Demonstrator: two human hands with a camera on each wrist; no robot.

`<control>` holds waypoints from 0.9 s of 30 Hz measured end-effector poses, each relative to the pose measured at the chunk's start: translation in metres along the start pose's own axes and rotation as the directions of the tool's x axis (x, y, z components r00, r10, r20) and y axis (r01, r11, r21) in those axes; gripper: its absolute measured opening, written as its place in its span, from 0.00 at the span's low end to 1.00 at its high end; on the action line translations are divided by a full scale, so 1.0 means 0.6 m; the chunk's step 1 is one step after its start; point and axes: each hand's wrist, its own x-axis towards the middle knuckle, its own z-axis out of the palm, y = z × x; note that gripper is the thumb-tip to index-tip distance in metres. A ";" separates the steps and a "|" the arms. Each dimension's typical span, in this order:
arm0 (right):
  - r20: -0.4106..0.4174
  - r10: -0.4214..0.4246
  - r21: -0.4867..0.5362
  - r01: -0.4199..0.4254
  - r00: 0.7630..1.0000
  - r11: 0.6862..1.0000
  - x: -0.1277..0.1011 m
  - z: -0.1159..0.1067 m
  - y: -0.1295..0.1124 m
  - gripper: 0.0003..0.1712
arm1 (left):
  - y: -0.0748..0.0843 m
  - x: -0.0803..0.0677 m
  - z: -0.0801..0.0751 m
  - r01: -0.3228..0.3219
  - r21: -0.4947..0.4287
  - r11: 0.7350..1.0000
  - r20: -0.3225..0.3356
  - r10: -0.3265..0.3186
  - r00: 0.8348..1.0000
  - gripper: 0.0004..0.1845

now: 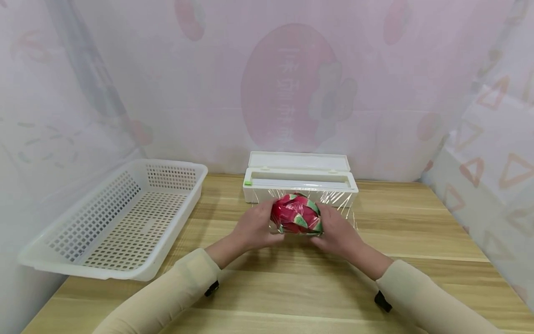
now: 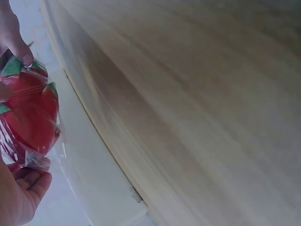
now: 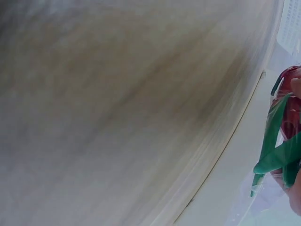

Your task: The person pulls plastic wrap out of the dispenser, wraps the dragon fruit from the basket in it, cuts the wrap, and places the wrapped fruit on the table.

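While left hand (image 1: 254,227) and right hand (image 1: 335,229) cup red-green dragon fruit (image 1: 297,214), fingers curled round it, keep clear cling film (image 1: 346,204) taut, smooth wrinkles, near white dispenser box (image 1: 300,178).

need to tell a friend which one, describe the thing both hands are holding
On the wooden table, right in front of the white film dispenser box, sits a dragon fruit gripped between the left hand and right hand. It is the only red thing with green scales, under clear film.
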 end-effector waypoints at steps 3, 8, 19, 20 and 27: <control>-0.014 -0.013 -0.002 0.013 1.000 1.000 -0.001 -0.002 0.001 0.52 | -0.001 -0.002 -0.001 0.012 -0.018 1.000 -0.006 -0.012 1.000 0.47; -0.032 -0.036 0.008 0.036 0.999 0.999 -0.002 -0.005 0.003 0.51 | -0.003 -0.003 -0.003 0.002 -0.023 1.000 -0.045 -0.003 0.999 0.45; -0.072 -0.070 0.030 0.072 0.995 0.997 -0.007 -0.008 0.006 0.50 | -0.002 -0.007 -0.009 -0.026 -0.067 0.997 -0.099 0.020 0.995 0.42; -0.074 -0.070 0.030 0.072 0.995 0.997 -0.008 -0.008 0.005 0.50 | -0.002 -0.008 -0.009 -0.029 -0.072 0.997 -0.105 0.021 0.994 0.42; -0.090 -0.081 0.024 0.083 0.993 0.996 -0.011 -0.017 -0.004 0.49 | 0.000 -0.013 -0.012 -0.048 -0.093 0.995 -0.135 0.035 0.990 0.40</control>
